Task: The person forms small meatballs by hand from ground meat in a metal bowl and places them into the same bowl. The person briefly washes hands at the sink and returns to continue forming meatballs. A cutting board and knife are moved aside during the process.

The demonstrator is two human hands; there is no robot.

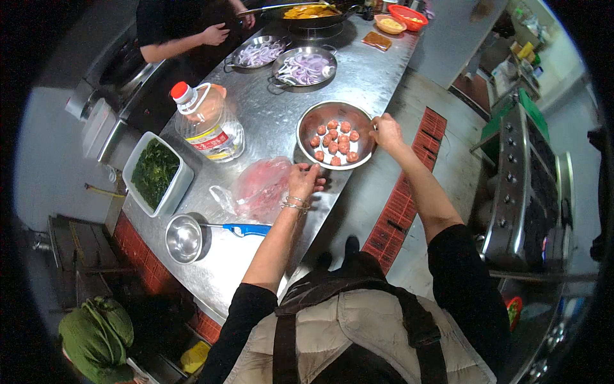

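A steel bowl (307, 141) with several raw meatballs (343, 138) in it stands at the right edge of the steel table. My right hand (387, 132) grips the bowl's right rim. Close to the near rim is my left hand (304, 180), its fingers apart and nothing seen in them; whether its thumb touches the rim I cannot tell. Beside that hand lies a clear plastic bag (261, 185) of pink, raw-looking meat. A blue gas lighter (247, 229) lies nearer to me, partly behind my left forearm, its tip by a small empty steel bowl (184, 239).
A large plastic oil bottle (211, 127) and a white tub of dark greens (156, 173) stand left. Two pans of sliced onion (307, 67) sit farther back, near a wok (312, 19). Another person's hand (216, 34) is at the far left. A steel range (511, 187) stands right.
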